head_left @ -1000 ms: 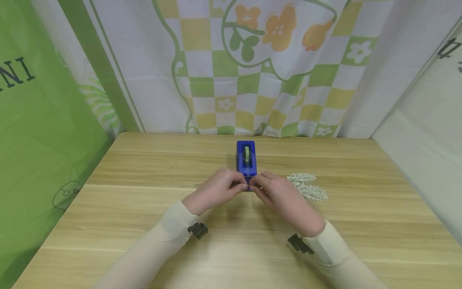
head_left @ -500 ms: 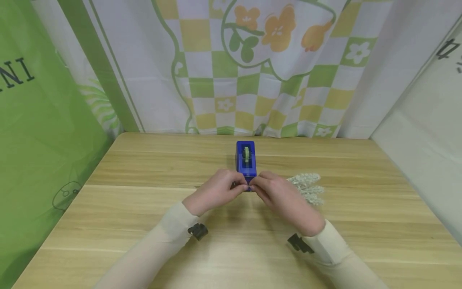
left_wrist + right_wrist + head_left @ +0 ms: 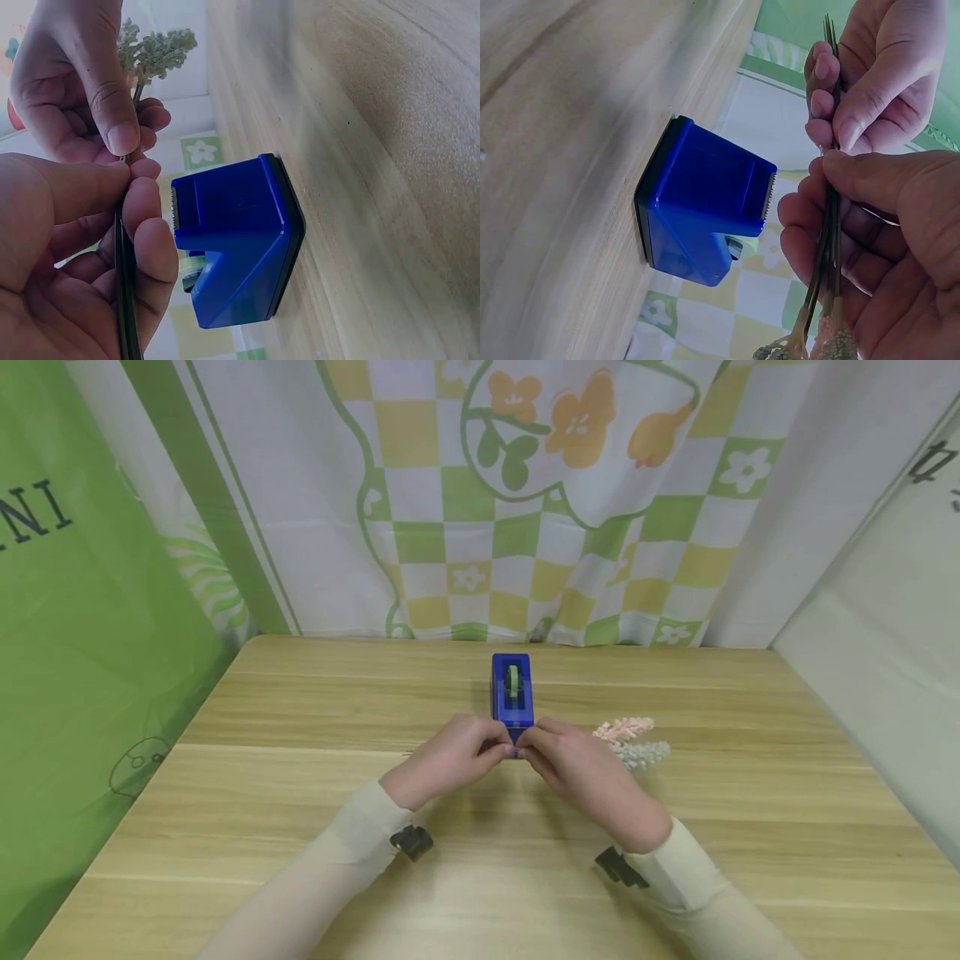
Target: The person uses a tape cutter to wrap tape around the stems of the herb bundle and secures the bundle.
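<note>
A bunch of flower sprigs with pale grey-green heads [image 3: 643, 753] and a pink head [image 3: 624, 729] lies across both hands. My left hand [image 3: 457, 749] pinches its thin dark stems [image 3: 126, 300] between thumb and curled fingers. Close beside it, my right hand [image 3: 592, 770] pinches the same stems nearer the heads, the two thumb tips almost meeting. Just beyond the fingertips stands a blue tape dispenser [image 3: 705, 195], its toothed cutter [image 3: 769, 196] facing the hands. Whether tape is wound on the stems, I cannot tell.
The wooden table [image 3: 480, 877] carries the dispenser, which holds a pale tape roll [image 3: 513, 681]. A patterned curtain [image 3: 465, 543] hangs behind the table's back edge. Green cloth [image 3: 90, 610] borders the left side and white cloth [image 3: 885, 635] the right.
The bunch has turned in my fingers: a pink head now shows on top where only grey-green ones showed before. Both hands have stayed nearly in place, and the dispenser has not moved.
</note>
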Demonstrator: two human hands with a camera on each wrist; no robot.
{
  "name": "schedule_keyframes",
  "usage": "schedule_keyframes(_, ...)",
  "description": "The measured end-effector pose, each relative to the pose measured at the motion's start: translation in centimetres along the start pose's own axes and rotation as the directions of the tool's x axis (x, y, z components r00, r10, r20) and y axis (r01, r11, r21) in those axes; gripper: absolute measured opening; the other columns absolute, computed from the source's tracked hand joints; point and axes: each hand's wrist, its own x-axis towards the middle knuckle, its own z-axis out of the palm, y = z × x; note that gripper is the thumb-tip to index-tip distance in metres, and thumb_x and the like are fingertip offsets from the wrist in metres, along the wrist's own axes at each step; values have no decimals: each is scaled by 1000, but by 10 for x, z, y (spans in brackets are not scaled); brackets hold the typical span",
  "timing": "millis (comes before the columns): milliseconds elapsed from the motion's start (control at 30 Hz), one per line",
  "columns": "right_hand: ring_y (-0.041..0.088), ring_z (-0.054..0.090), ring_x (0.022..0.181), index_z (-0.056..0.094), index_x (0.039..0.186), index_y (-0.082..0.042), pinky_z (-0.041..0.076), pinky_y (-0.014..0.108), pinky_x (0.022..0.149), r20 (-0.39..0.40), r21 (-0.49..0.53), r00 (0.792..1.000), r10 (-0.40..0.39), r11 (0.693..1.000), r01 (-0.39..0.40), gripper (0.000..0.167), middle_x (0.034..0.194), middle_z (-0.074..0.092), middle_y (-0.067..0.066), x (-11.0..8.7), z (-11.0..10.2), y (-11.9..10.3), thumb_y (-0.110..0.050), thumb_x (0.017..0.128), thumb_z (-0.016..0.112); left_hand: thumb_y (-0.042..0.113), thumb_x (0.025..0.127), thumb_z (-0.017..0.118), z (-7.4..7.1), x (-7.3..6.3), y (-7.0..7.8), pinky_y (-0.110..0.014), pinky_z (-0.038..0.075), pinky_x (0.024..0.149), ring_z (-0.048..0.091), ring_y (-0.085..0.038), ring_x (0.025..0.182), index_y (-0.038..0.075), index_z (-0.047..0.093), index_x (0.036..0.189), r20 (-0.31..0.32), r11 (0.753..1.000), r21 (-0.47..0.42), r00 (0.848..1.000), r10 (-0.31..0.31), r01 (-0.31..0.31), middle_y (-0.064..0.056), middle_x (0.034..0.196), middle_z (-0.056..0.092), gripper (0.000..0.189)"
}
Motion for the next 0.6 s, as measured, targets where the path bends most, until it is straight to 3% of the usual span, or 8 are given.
schedule_keyframes(167, 4, 50, 68, 73, 99, -12, 49, 21, 62, 11, 2, 1000, 11, 1000, -11, 5, 87, 66, -4, 0, -1, 0, -16, 100, 72, 12, 103, 65, 1, 0, 0, -21, 54, 72, 62, -10, 79, 4, 77, 100, -20, 1000, 10, 1000, -2, 2, -9, 96, 78, 15)
schedule_keyframes(400, 5, 62, 79, 74, 106, -12, 57, 25, 72, 98, 78, 994, 53, 995, -61, 8, 95, 72, -2, 2, -5, 1, -16, 102, 69, 11, 102, 67, 3, 0, -1, -22, 55, 75, 64, -11, 82, 4, 76, 98, -38, 1000, 23, 999, 2, -1, -8, 96, 76, 12)
schedule_keyframes(600, 8, 67, 83, 77, 113, -10, 60, 29, 76, 93, 68, 995, 36, 997, -42, 16, 98, 75, 1, 3, -6, 2, -17, 103, 67, 11, 102, 67, 3, 0, -1, -25, 55, 77, 66, -12, 84, 5, 75, 99, -48, 1000, 32, 999, 1, 0, -7, 97, 76, 11)
